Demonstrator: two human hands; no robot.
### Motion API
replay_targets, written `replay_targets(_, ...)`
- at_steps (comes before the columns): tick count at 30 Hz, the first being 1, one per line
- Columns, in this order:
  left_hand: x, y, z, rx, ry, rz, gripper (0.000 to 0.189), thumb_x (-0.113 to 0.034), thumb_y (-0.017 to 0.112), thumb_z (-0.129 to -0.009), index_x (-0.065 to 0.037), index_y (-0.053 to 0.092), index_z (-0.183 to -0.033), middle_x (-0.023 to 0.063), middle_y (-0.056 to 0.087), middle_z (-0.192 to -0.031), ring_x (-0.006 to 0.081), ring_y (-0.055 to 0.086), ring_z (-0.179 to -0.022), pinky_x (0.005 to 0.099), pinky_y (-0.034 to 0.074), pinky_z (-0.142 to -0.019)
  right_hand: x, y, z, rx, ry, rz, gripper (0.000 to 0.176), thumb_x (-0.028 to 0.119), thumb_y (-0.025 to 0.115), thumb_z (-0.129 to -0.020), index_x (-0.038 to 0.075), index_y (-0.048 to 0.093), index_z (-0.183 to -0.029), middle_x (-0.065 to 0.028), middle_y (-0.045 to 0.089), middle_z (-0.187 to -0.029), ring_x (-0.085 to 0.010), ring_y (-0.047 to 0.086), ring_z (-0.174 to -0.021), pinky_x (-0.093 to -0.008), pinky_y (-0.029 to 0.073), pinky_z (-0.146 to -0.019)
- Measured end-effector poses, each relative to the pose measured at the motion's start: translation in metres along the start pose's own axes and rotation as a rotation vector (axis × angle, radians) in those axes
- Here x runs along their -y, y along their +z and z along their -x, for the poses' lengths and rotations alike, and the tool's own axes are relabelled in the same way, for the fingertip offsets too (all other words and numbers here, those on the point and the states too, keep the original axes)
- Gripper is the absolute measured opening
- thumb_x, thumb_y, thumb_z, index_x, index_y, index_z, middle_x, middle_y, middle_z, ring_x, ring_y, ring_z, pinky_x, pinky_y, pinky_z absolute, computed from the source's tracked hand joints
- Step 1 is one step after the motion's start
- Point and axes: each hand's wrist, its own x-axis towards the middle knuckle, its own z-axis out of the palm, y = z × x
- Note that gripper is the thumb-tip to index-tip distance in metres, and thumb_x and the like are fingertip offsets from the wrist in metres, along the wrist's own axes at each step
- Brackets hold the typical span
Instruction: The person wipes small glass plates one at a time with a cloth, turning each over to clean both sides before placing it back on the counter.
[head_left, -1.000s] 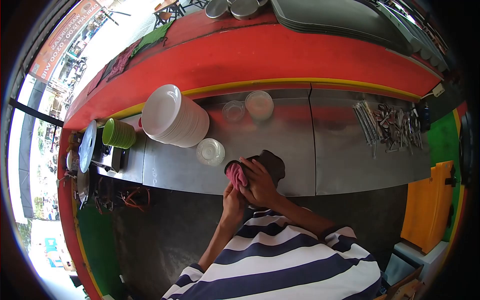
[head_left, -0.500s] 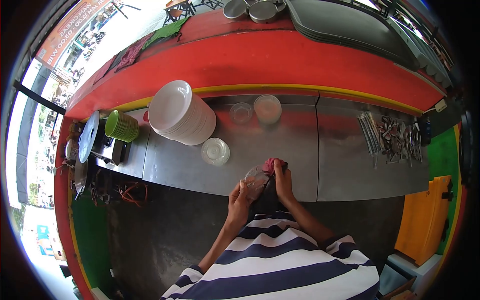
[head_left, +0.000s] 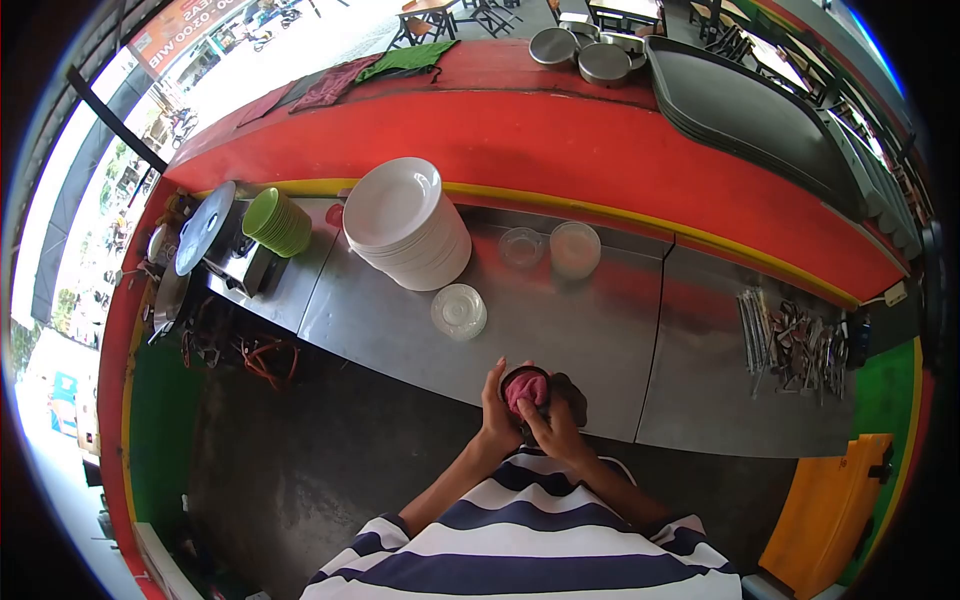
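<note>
My left hand (head_left: pixel 497 408) is wrapped round the left side of a small round dish, whose dark rim shows around a pink cloth (head_left: pixel 526 388). My right hand (head_left: pixel 556 430) presses the pink cloth into the dish, and a dark part of cloth (head_left: pixel 571 400) hangs at its right side. Both hands are at the front edge of the steel counter (head_left: pixel 610 350). Beyond them lies a clear glass dish (head_left: pixel 459 312). Farther back are another clear dish (head_left: pixel 521 248) and a stack of clear dishes (head_left: pixel 575 250).
White plates (head_left: pixel 410 225) stand stacked at the back, with green bowls (head_left: pixel 278 222) to their left. Cutlery (head_left: pixel 795 345) lies at the right. Metal trays (head_left: pixel 750 120), pans (head_left: pixel 604 64) and cloths (head_left: pixel 405 60) rest on the red ledge (head_left: pixel 560 130). A yellow-orange panel (head_left: pixel 830 510) stands lower right.
The dish in my hands has turned so its opening faces up, and the pink cloth has gone inside it. Both hands are closer together and lower. The view has shifted and tilted.
</note>
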Motion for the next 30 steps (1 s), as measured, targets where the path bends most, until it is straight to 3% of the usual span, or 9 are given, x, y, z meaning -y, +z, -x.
replay_targets(2, 0.008, 0.009, 0.006, -0.008, 0.107, -0.066, 0.073, -0.063, 0.048, -0.093, -0.009, 0.047, -0.142, 0.011, 0.056, -0.14, 0.0262, 0.06, -0.117, 0.0418, 0.047, -0.103, 0.01, -0.001, -0.008, -0.021, -0.062, 0.134, 0.025, 0.016, 0.072, -0.089, 0.004, 0.064, -0.109, -0.0188, 0.061, -0.111, -0.0356, 0.059, -0.105, -0.0479, 0.042, -0.094)
replay_targets(5, 0.01, 0.019, 0.02, 0.135, 0.15, -0.095, 0.074, -0.059, 0.05, -0.092, -0.009, 0.043, -0.147, 0.011, 0.054, -0.142, 0.025, 0.055, -0.124, 0.0407, 0.045, -0.105, 0.026, -0.01, -0.02, -0.043, -0.178, 0.437, 0.028, 0.016, 0.075, -0.084, 0.003, 0.065, -0.106, -0.0165, 0.058, -0.103, -0.0361, 0.057, -0.1, -0.0475, 0.043, -0.086)
replay_targets(8, 0.012, 0.004, 0.017, 0.28, 0.294, -0.227, 0.072, -0.051, 0.05, -0.093, -0.011, 0.037, -0.151, 0.0111, 0.051, -0.145, 0.0258, 0.05, -0.131, 0.0399, 0.043, -0.107, -0.008, -0.014, -0.024, -0.176, -0.206, 0.465, 0.031, 0.014, 0.076, -0.08, 0.003, 0.064, -0.106, -0.0167, 0.056, -0.105, -0.0341, 0.055, -0.099, -0.0435, 0.045, -0.083)
replay_targets(14, -0.008, 0.028, 0.033, 0.148, 0.443, -0.12, 0.074, -0.045, 0.05, -0.091, -0.012, 0.029, -0.154, 0.0157, 0.046, -0.148, 0.0306, 0.045, -0.136, 0.044, 0.042, -0.11, 0.007, -0.011, -0.017, 0.014, -0.135, 0.314, 0.026, 0.012, 0.075, -0.083, 0.001, 0.066, -0.104, -0.0169, 0.058, -0.101, -0.0364, 0.057, -0.092, -0.0442, 0.045, -0.081)
replay_targets(20, -0.016, 0.017, 0.03, 0.091, 0.434, -0.103, 0.069, -0.046, 0.045, -0.096, -0.011, 0.03, -0.154, 0.0173, 0.046, -0.147, 0.0365, 0.043, -0.137, 0.0498, 0.04, -0.112, 0.011, -0.005, 0.01, 0.234, -0.129, 0.068, 0.024, 0.009, 0.073, -0.085, 0.001, 0.069, -0.107, -0.0162, 0.062, -0.114, -0.0358, 0.063, -0.101, -0.0423, 0.05, -0.088)
replay_targets(23, -0.011, 0.015, 0.026, 0.228, 0.384, -0.134, 0.067, -0.047, 0.045, -0.098, -0.011, 0.031, -0.153, 0.0166, 0.047, -0.146, 0.0372, 0.045, -0.135, 0.0489, 0.04, -0.112, 0.029, -0.001, -0.008, 0.197, -0.104, -0.058, 0.024, 0.003, 0.072, -0.082, 0.001, 0.07, -0.106, -0.0152, 0.062, -0.114, -0.0338, 0.066, -0.1, -0.0398, 0.052, -0.088)
replay_targets(26, -0.005, 0.012, 0.022, 0.303, 0.398, -0.216, 0.068, -0.047, 0.046, -0.099, -0.011, 0.03, -0.154, 0.0171, 0.048, -0.145, 0.0353, 0.047, -0.134, 0.0475, 0.041, -0.111, 0.029, -0.001, -0.026, 0.054, -0.276, 0.102, 0.027, -0.001, 0.071, -0.079, 0.002, 0.07, -0.106, -0.0138, 0.062, -0.108, -0.0315, 0.066, -0.095, -0.0386, 0.053, -0.084)
replay_targets(30, -0.005, 0.016, 0.029, 0.256, 0.423, -0.269, 0.071, -0.042, 0.048, -0.096, -0.011, 0.026, -0.156, 0.0185, 0.048, -0.145, 0.0329, 0.048, -0.134, 0.0452, 0.04, -0.111, 0.017, -0.005, -0.032, -0.108, -0.195, 0.231, 0.028, -0.003, 0.071, -0.075, 0.001, 0.069, -0.103, -0.0128, 0.06, -0.101, -0.0319, 0.066, -0.092, -0.0398, 0.053, -0.081)
